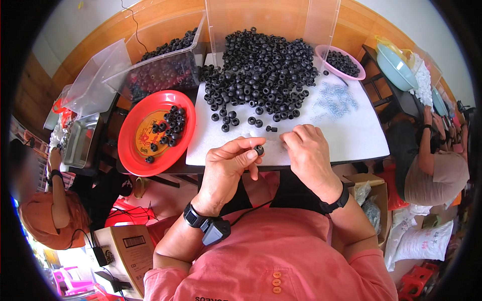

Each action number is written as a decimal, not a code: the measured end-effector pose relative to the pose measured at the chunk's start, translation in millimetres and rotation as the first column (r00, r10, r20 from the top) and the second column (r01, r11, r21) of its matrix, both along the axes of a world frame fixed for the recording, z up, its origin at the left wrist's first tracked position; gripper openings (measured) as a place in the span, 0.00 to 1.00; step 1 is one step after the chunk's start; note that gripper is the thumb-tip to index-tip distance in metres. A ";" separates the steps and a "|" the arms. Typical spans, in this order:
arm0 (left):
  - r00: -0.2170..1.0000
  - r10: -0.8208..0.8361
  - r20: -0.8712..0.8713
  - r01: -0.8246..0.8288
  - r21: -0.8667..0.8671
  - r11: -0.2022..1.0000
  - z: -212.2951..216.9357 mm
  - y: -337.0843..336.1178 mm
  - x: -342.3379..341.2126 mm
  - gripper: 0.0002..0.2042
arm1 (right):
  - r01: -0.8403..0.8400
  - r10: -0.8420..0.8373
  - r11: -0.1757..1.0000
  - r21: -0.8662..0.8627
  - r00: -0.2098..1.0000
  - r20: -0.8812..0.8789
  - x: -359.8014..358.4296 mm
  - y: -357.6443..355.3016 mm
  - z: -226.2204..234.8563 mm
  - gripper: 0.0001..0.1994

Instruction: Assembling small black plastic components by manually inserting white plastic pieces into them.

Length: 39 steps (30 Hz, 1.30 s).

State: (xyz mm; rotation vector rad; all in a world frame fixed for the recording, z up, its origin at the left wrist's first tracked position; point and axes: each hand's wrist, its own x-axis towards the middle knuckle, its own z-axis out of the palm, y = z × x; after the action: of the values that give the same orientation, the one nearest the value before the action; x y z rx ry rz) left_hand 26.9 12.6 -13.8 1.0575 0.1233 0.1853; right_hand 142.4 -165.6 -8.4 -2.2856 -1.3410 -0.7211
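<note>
My left hand pinches a small round black bead-like part between thumb and forefinger, its hole facing up. It is over the near edge of a white board. To its right, my right hand has its fingers curled together low over the board; whatever its fingertips hold, if anything, is hidden. Just beyond both hands, a few loose black parts lie in front of a large heap of the same parts. Small clear bluish pieces are scattered on the board's right side.
A red plate with several black parts stands left of the board. Behind it is a clear bin of black parts. A pink bowl stands far right. Other people sit at both sides; a cardboard box is lower left.
</note>
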 end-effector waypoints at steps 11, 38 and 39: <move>1.000 0.000 -0.003 0.001 0.048 0.999 0.0 -0.9 1.9 0.13 | -0.082 0.093 0.981 -0.178 0.994 0.055 5.7 -8.8 8.2 0.03; 0.996 -0.006 -0.084 0.005 -0.008 1.000 7.3 -8.3 15.2 0.07 | -0.125 0.398 0.864 0.487 0.763 -0.510 -10.0 19.9 18.3 0.05; 0.997 0.000 -0.072 -0.001 -0.009 1.000 7.2 -8.5 14.7 0.07 | -0.130 0.410 0.859 0.496 0.754 -0.513 -11.7 20.9 18.5 0.04</move>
State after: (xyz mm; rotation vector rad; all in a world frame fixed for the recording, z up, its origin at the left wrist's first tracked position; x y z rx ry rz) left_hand 41.6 4.1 -6.6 1.0551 0.1894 0.1465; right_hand 130.7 -144.7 10.1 -1.6817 -1.0362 -0.1216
